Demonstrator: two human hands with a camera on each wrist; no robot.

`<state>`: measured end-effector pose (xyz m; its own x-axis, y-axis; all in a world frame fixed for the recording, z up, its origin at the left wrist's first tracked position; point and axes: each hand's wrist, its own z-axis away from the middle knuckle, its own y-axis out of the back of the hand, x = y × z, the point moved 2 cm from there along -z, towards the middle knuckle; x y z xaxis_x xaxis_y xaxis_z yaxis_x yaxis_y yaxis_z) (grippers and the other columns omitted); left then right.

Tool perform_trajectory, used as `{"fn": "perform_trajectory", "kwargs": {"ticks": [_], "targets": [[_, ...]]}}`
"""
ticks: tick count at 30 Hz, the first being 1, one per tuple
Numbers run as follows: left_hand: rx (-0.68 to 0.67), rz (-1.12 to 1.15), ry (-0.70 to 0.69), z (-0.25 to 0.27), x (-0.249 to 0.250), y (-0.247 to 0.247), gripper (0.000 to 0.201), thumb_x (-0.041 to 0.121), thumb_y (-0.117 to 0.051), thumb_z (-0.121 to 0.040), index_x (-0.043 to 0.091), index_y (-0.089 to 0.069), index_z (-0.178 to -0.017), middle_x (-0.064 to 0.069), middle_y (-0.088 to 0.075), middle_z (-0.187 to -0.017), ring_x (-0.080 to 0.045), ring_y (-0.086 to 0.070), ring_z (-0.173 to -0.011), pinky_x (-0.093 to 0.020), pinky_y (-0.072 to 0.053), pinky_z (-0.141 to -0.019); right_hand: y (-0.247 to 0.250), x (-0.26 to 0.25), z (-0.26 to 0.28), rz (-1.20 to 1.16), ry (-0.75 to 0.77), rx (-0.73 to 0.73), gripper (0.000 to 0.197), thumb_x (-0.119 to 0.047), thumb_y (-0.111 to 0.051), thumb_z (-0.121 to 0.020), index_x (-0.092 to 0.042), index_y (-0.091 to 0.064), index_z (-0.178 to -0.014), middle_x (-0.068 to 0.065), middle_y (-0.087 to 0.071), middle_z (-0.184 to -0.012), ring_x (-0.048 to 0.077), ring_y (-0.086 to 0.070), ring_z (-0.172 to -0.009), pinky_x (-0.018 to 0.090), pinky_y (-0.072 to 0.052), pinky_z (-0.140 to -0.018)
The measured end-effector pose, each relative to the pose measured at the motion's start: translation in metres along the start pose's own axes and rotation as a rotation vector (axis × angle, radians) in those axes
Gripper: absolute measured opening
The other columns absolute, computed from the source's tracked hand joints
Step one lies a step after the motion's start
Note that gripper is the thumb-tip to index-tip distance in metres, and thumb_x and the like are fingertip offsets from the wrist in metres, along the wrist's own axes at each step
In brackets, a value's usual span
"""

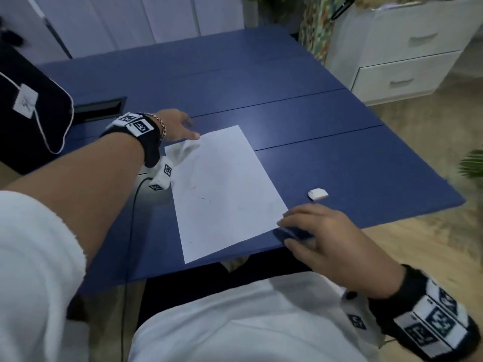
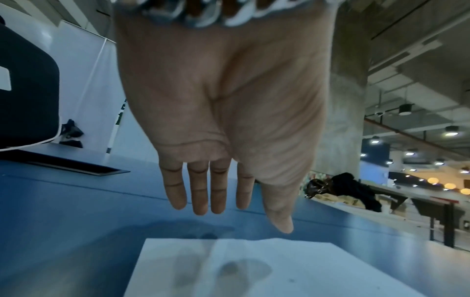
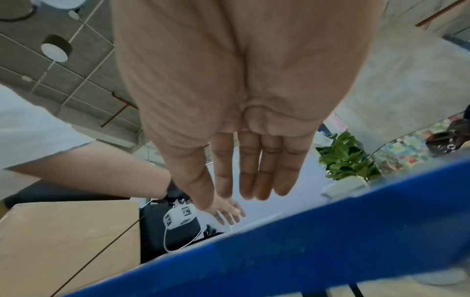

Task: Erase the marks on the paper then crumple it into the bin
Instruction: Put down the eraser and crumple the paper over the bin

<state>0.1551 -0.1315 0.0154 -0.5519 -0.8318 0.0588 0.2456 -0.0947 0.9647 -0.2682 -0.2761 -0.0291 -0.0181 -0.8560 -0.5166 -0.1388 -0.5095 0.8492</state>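
Observation:
A white sheet of paper (image 1: 224,192) lies flat on the blue table (image 1: 339,165), with a few faint pencil marks left near its middle. My left hand (image 1: 180,125) hovers at the sheet's far left corner, fingers straight and holding nothing; the left wrist view shows the hand (image 2: 223,201) above the paper (image 2: 254,269). My right hand (image 1: 308,231) is at the sheet's near right corner by the table's front edge, fingers (image 3: 254,176) straight and empty. A small white eraser (image 1: 317,194) lies on the table right of the paper. No bin is in view.
A dark bag (image 1: 28,111) sits at the table's left end beside a cable slot (image 1: 99,105). White drawers (image 1: 397,56) stand at the far right, and a green plant (image 1: 473,163) is at the right edge. A black cable (image 1: 130,231) hangs off the front.

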Motion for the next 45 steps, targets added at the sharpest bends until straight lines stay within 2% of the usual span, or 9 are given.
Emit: {"fn": "perform_trajectory", "kwargs": {"ticks": [6, 10, 17, 23, 30, 34, 37, 41, 45], "targets": [[-0.046, 0.005, -0.024, -0.023, 0.004, -0.019, 0.067, 0.059, -0.084, -0.083, 0.020, -0.063, -0.134, -0.001, -0.066, -0.129, -0.029, -0.062, -0.121, -0.043, -0.048, -0.107, -0.035, -0.007, 0.002, 0.121, 0.069, -0.006, 0.042, -0.032, -0.068, -0.090, -0.038, -0.062, -0.131, -0.018, -0.056, -0.138, 0.014, -0.055, -0.118, 0.034, -0.050, -0.094], [-0.032, 0.028, -0.032, -0.026, 0.009, -0.021, 0.060, 0.052, -0.090, -0.078, 0.025, -0.062, -0.124, 0.001, -0.063, -0.122, -0.026, -0.060, -0.111, -0.041, -0.050, -0.100, -0.049, -0.008, -0.001, 0.199, 0.106, 0.087, 0.043, -0.031, -0.073, -0.089, -0.036, -0.064, -0.131, -0.018, -0.058, -0.133, 0.016, -0.054, -0.109, 0.032, -0.039, -0.087], [-0.051, 0.142, -0.012, -0.022, -0.002, -0.027, 0.058, 0.050, -0.095, -0.072, 0.030, -0.063, -0.116, 0.003, -0.065, -0.120, -0.026, -0.064, -0.110, -0.046, -0.052, -0.103, -0.063, -0.014, -0.010, 0.155, 0.186, 0.188, 0.039, -0.023, -0.072, -0.089, -0.029, -0.068, -0.127, -0.009, -0.062, -0.119, 0.019, -0.057, -0.093, 0.038, -0.044, -0.077], [-0.049, 0.137, -0.054, -0.012, 0.000, -0.031, 0.044, 0.044, -0.095, -0.074, 0.023, -0.064, -0.098, 0.001, -0.063, -0.112, -0.024, -0.059, -0.101, -0.039, -0.050, -0.091, -0.062, -0.010, -0.010, 0.143, 0.272, 0.217, 0.028, -0.016, -0.075, -0.092, -0.027, -0.075, -0.117, -0.007, -0.066, -0.105, 0.018, -0.055, -0.080, 0.035, -0.042, -0.072], [-0.049, 0.096, -0.036, 0.010, 0.000, -0.035, 0.066, 0.043, -0.096, -0.072, 0.028, -0.056, -0.122, 0.000, -0.058, -0.124, -0.030, -0.060, -0.113, -0.044, -0.050, -0.098, -0.055, -0.013, 0.001, 0.141, 0.343, 0.208, 0.022, -0.011, -0.071, -0.090, -0.024, -0.079, -0.105, -0.005, -0.069, -0.097, 0.022, -0.056, -0.078, 0.035, -0.041, -0.069], [-0.078, 0.124, -0.043, 0.037, 0.001, -0.033, 0.040, 0.039, -0.087, -0.085, 0.026, -0.065, -0.115, -0.002, -0.067, -0.123, -0.028, -0.065, -0.106, -0.042, -0.052, -0.098, -0.040, -0.013, 0.020, 0.088, 0.292, 0.255, 0.018, -0.016, -0.067, -0.094, -0.022, -0.081, -0.104, -0.001, -0.064, -0.092, 0.019, -0.054, -0.077, 0.033, -0.041, -0.068], [-0.144, 0.148, -0.057, 0.078, 0.005, -0.026, 0.034, 0.046, -0.082, -0.079, 0.027, -0.073, -0.106, 0.003, -0.075, -0.109, -0.023, -0.069, -0.099, -0.041, -0.054, -0.096, -0.027, -0.005, 0.043, 0.055, 0.224, 0.302, 0.019, -0.019, -0.068, -0.094, -0.023, -0.082, -0.107, -0.001, -0.055, -0.086, 0.018, -0.051, -0.072, 0.031, -0.044, -0.066], [-0.219, 0.370, -0.105, 0.139, 0.007, -0.029, 0.019, 0.022, -0.081, -0.091, 0.023, -0.077, -0.110, 0.001, -0.082, -0.103, -0.029, -0.077, -0.099, -0.049, -0.056, -0.099, -0.010, 0.013, 0.081, -0.149, 0.056, 0.353, 0.024, -0.005, -0.079, -0.087, -0.021, -0.084, -0.105, -0.014, -0.060, -0.084, -0.005, -0.055, -0.073, 0.007, -0.040, -0.074], [-0.388, 0.784, -0.047, 0.204, 0.020, -0.052, 0.040, 0.007, -0.074, -0.087, 0.007, -0.066, -0.126, -0.016, -0.079, -0.115, -0.039, -0.077, -0.103, -0.044, -0.065, -0.086, -0.003, 0.037, 0.126, -0.340, -0.116, 0.363, 0.028, -0.001, -0.080, -0.086, -0.025, -0.085, -0.100, -0.012, -0.074, -0.084, 0.012, -0.066, -0.070, 0.028, -0.053, -0.068]]}}
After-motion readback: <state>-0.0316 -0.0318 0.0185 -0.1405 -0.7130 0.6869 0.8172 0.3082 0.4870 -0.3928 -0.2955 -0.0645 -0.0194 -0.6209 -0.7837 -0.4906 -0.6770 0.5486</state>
